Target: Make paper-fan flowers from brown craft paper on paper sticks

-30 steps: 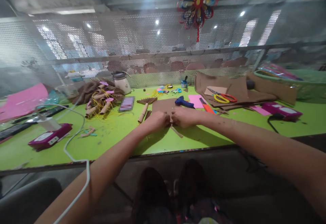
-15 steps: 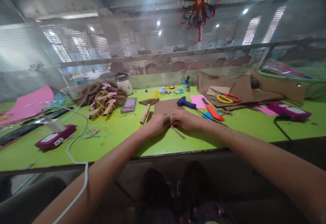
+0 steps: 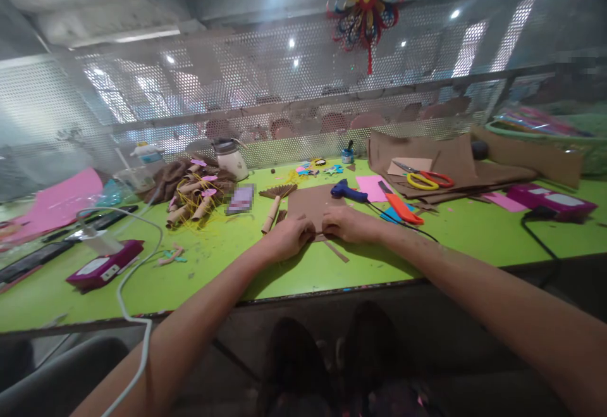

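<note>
A sheet of brown paper [image 3: 310, 200] lies on the green table in front of me. My left hand [image 3: 293, 236] is closed on its near left edge, fingertips pinching a narrow fold. On the same near edge, a little to the right, my right hand [image 3: 348, 224] pinches the paper too. A thin brown paper strip [image 3: 336, 252] lies just below the fingers. Left of the sheet are a pleated brown paper fan [image 3: 279, 190] and a rolled paper tube [image 3: 270, 216]. A blue glue gun [image 3: 348, 192] rests at the sheet's upper right corner.
An orange utility knife [image 3: 403, 207], a pink paper square [image 3: 373, 188] and scissors [image 3: 423, 181] on brown sheets lie to the right. Paper tubes with yellow string [image 3: 196, 195] are piled at left. Purple power strips [image 3: 105, 264] sit on both sides, and a white cable [image 3: 122, 300] crosses my left forearm.
My hands have moved slightly apart along the paper's near edge, showing more of the fold between them. The whole view has shifted a little.
</note>
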A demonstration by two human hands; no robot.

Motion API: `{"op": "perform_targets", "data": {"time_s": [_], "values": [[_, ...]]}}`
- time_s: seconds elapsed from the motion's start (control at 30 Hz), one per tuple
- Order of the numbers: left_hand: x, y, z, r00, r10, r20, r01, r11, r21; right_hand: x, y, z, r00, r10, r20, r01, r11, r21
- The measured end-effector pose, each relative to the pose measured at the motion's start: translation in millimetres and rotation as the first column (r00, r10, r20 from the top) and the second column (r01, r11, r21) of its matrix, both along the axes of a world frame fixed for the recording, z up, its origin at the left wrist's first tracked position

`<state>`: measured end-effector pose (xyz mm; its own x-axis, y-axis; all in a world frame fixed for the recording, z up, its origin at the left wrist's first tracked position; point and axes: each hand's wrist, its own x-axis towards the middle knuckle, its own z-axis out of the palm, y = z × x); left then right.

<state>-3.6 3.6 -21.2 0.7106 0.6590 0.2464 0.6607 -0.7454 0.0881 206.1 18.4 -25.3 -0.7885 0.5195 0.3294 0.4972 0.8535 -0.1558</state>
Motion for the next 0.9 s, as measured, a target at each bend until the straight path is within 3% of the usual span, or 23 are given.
{"op": "perform_targets", "data": {"time_s": [0.33, 0.53, 0.9], "values": [[8.5, -0.5, -0.6, 0.999, 0.022, -0.045, -0.019, 0.998, 0.059, -10.5, 1.1, -0.3, 0.998, -0.017, 0.066, 0.014, 0.999, 0.049], [2.7, 1.3, -6.2, 0.999, -0.029, -0.013, 0.030, 0.999, 0.042, -15.6, -5.9, 5.1, 0.997, -0.040, 0.070, 0.037, 0.998, 0.046], [0.4, -2.3, 6.5, 0.987, -0.003, -0.159, 0.009, 0.999, 0.038, -10.4, -3.0, 2.8, 0.999, -0.020, 0.049, 0.021, 1.000, -0.002]]}}
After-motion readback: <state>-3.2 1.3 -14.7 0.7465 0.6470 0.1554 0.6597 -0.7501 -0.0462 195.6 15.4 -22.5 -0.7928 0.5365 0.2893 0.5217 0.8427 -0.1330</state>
